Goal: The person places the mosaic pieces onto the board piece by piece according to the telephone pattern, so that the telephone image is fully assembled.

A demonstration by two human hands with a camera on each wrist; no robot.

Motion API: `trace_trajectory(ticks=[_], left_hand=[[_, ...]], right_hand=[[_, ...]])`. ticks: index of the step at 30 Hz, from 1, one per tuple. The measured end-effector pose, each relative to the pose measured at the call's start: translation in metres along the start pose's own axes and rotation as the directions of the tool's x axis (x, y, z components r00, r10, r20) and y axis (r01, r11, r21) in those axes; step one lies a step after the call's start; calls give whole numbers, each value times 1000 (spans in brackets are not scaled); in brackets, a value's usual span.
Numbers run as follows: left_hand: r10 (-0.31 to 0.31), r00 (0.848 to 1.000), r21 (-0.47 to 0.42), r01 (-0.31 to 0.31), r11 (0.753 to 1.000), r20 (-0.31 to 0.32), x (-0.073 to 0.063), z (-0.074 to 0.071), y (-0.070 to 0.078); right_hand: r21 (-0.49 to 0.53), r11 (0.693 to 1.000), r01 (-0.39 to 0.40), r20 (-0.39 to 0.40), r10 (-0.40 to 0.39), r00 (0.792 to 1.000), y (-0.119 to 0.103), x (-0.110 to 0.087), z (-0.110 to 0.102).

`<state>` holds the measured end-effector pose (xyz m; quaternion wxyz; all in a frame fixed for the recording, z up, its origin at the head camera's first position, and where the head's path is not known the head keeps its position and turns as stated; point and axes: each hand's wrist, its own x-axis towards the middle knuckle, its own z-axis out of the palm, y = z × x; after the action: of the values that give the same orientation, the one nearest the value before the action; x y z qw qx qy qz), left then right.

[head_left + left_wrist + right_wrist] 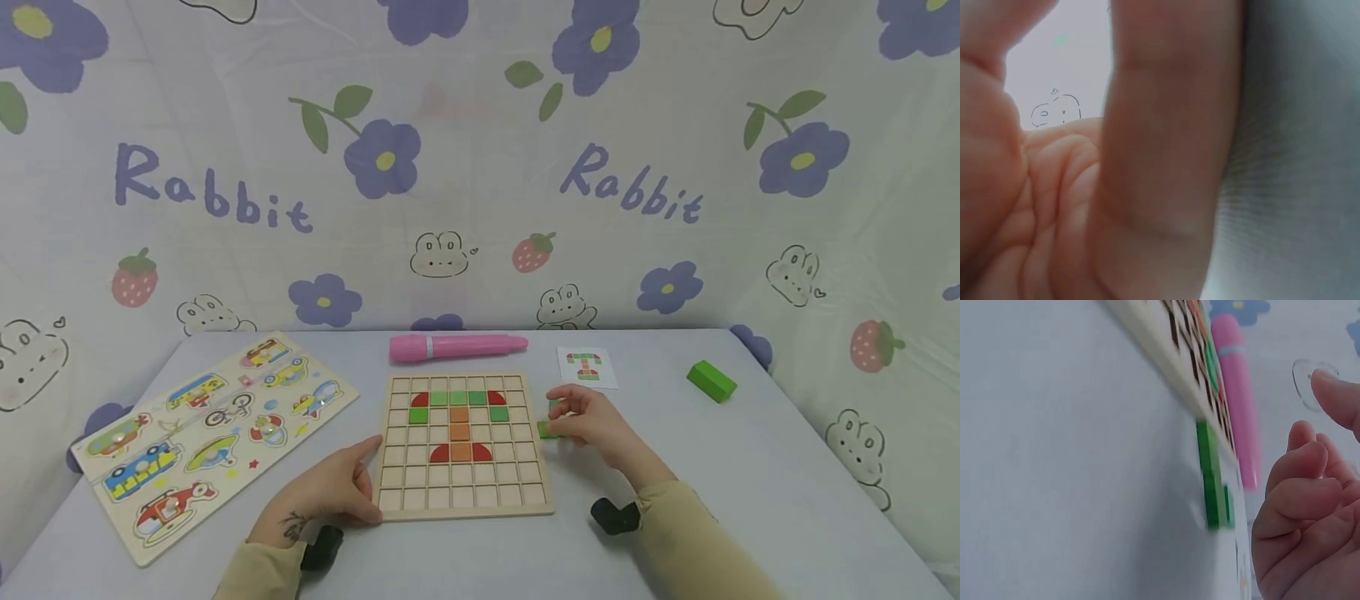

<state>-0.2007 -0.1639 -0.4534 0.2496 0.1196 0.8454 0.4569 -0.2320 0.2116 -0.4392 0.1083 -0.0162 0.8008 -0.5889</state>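
A square wooden grid board [467, 513] lies in the middle of the head view, its cells partly filled with red, green and orange pieces. My left hand [330, 490] rests against its left side, index fingertip on the edge and thumb at the near left corner. Beyond the board's right side, my right hand [592, 427] hovers over small green blocks [546, 430], partly covering them. In the right wrist view the green blocks [1213, 500] lie on the table, below the raised right hand [1310, 512]; its fingers are loosely bent, thumb apart, nothing seen between them.
Behind the board lies a pink marker-shaped case [459, 347]. A pattern card [606, 377] sits at the back right, with a green block [711, 381] farther right. At left lies a wooden vehicle puzzle [262, 467]. A printed cloth [480, 167] hangs behind the table.
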Motion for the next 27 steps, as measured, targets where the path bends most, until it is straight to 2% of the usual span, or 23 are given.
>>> trace_trajectory(ticks=[5, 12, 17, 27], left_hand=[[-7, 1000, 4, 7, 1000, 5, 1, 0, 0], [-18, 1000, -3, 18, 1000, 11, 1, -1, -1], [-10, 1000, -1, 10, 1000, 20, 1, -1, -2], [3, 1000, 4, -4, 1000, 25, 0, -1, -1]], right_hand=[[-65, 996, -64, -46, 61, 997, 11, -3, -20], [-157, 979, -131, -84, 119, 989, 21, -1, -32], [-215, 964, -158, -84, 143, 986, 23, 1, -32], [-375, 914, -154, -102, 124, 987, 20, 7, -24]])
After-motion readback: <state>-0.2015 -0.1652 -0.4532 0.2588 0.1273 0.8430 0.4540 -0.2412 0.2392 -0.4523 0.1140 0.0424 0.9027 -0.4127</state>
